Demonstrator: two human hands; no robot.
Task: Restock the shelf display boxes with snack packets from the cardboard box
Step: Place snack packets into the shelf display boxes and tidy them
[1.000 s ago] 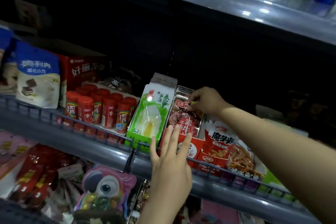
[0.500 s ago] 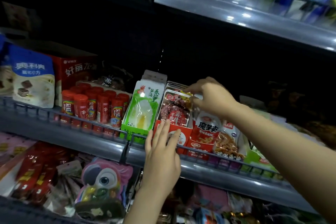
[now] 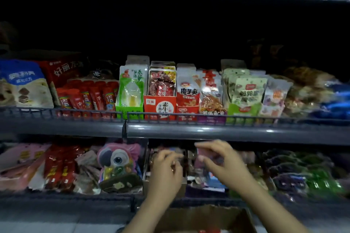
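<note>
The shelf edge [image 3: 208,131] looks like smooth grey metal, faintly shiny. Snack packets [image 3: 133,86] are glossy plastic film – crinkled, catching light. The display box [image 3: 160,108] and cardboard box [image 3: 204,217] look like matt card – the latter plain brown.

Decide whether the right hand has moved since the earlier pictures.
Yes. The right hand has dropped from the red display box to below the shelf rail, at the lower shelf.

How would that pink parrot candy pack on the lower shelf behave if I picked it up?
The parrot pack looks like moulded plastic, so probably stiff rather than floppy. Coloured sweets show inside, so it may feel somewhat heavy for its size. It leans among loose packets, so lifting it could let its neighbours slump.
</note>
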